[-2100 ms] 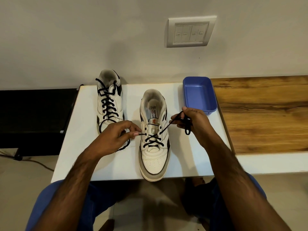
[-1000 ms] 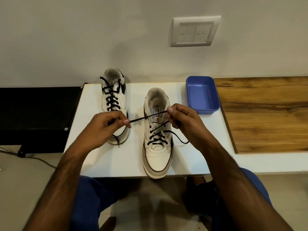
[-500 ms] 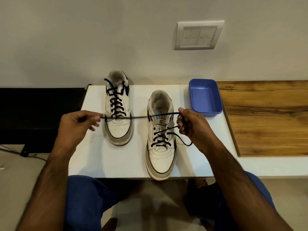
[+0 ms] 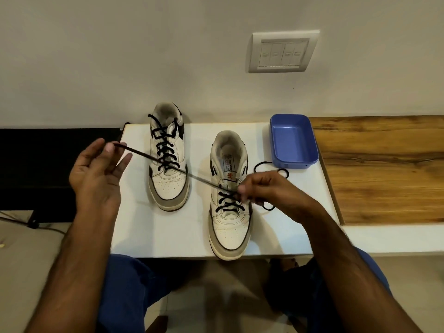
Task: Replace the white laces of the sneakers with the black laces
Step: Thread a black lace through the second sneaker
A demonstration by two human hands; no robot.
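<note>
black round lace point(image 4: 192, 177) runs tight from the near white leather sneaker with grey toe point(image 4: 229, 203) up and out to the left hand point(image 4: 96, 171). this sneaker sits on the small white table point(image 4: 149, 227), just beside the far white sneaker point(image 4: 168, 159) that is already laced in black. the left hand pinches the lace end between thumb and first finger, and its other fingers are spread wide. the right hand point(image 4: 264, 188) is curled over the middle of the near sneaker, and it seems to pinch the lace at the holes, but the blur makes that hard to tell. the other lace end point(image 4: 266, 164) lies loose on the table behind the right hand, near the blue plastic box point(image 4: 294, 140).

the lace could slip out of the thin pinch if the pull is too hard. a hard pull could also drag the near sneaker sideways toward the far one, or make one lace end much longer than the other.

half a second ago the left hand was closed round the lace. the right hand was up beside the sneaker's opening, and now it is lower, over the crossed laces.
</note>
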